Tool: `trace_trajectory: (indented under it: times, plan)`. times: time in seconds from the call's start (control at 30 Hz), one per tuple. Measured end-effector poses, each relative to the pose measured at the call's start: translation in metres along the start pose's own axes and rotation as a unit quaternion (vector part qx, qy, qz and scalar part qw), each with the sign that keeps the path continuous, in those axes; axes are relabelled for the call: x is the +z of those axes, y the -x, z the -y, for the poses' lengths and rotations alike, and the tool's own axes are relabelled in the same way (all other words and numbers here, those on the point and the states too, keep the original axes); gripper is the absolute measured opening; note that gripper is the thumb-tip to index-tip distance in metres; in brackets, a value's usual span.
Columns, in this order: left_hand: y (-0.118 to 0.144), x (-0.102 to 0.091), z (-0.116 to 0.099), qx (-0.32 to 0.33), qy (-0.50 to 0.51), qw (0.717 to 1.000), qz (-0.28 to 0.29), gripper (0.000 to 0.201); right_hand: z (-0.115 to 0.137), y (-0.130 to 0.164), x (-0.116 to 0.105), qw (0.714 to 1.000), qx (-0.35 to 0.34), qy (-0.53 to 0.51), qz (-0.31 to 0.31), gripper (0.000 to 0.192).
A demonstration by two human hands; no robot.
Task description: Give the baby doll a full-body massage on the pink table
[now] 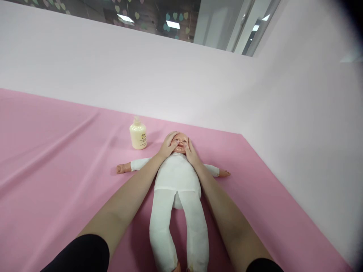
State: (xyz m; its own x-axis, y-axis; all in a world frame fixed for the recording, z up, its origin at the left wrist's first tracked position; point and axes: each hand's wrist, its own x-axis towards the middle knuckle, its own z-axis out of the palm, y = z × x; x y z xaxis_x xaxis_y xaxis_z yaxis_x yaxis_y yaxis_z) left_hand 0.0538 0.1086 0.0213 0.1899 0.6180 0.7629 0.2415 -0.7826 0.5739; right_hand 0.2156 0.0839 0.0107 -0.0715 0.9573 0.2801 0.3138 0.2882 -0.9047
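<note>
A baby doll (177, 172) lies on its back, its head away from me and its arms stretched to the sides. White fabric covers its body and limbs, leaving the head, hands and feet bare. My left hand (169, 144) cups the left side of its head, fingers curved along the side and thumb on the cheek near the nose. On the opposite side, my right hand (191, 150) holds the other cheek with the thumb near the mouth. Parts of the doll's head are hidden beneath both hands.
A pale yellow pump bottle (138, 135) stands left of the doll's head. Beneath everything is a pink padded surface (70, 158) with some creases. A white wall (113, 71) borders it at the back and right, below a window (159, 19).
</note>
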Motion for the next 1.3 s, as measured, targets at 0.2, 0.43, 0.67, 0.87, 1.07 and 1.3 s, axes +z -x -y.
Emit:
trace_trajectory:
  times: [0.2, 0.43, 0.67, 0.87, 1.07, 1.3]
  plan:
    - [0.0, 0.0, -0.001, -0.009, 0.009, 1.0, -0.003, 0.043, 0.001, 0.0, 0.001, 1.0, 0.019, 0.007, -0.003, 0.082]
    - [0.0, 0.0, 0.0, -0.012, 0.007, 1.0, -0.001, 0.042, 0.001, -0.001, 0.001, 1.0, 0.013, 0.002, -0.005, 0.081]
    - [0.0, 0.0, 0.0, -0.012, 0.006, 1.0, -0.005, 0.04, 0.003, -0.002, 0.002, 0.999, 0.005, -0.031, -0.024, 0.074]
    - [0.0, -0.001, -0.001, -0.017, 0.004, 1.0, -0.002, 0.04, 0.007, -0.001, 0.001, 0.998, 0.001, -0.045, -0.032, 0.065]
    - [0.0, 0.0, 0.0, -0.017, 0.011, 1.0, -0.005, 0.04, 0.007, -0.002, 0.0, 0.998, 0.016, -0.026, -0.056, 0.059]
    - [0.0, 0.0, 0.001, -0.016, 0.016, 1.0, -0.009, 0.041, -0.003, -0.007, -0.002, 0.998, 0.009, 0.004, -0.059, 0.042]
